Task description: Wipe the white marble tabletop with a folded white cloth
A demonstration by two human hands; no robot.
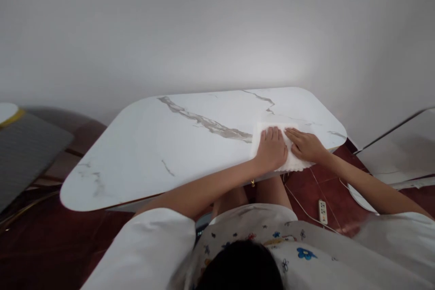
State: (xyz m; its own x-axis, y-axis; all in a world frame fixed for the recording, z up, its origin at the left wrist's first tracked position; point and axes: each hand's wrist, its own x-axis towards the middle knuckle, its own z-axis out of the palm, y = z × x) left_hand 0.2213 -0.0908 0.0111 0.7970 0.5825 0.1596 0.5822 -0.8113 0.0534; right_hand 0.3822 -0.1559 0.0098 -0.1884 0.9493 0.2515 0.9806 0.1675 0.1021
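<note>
A thin white cloth or tissue [292, 161] lies flat near the front edge of the white marble-patterned table [136, 145], right of the middle. My left hand [273, 147] rests on it with the fingers laid out flat, pointing away from me. Just to its right, my right hand [305, 145] also presses on the cloth, its fingers stretched out towards the left. The scalloped lower edge of the cloth hangs slightly over the table's front edge.
Behind the table stands a plain pale wall [204, 27]. A power strip [322, 212] with a cable lies on the red tiled floor at the right. At the far left is a grey surface [30, 154], with a thin dark bar [394, 130] at the right.
</note>
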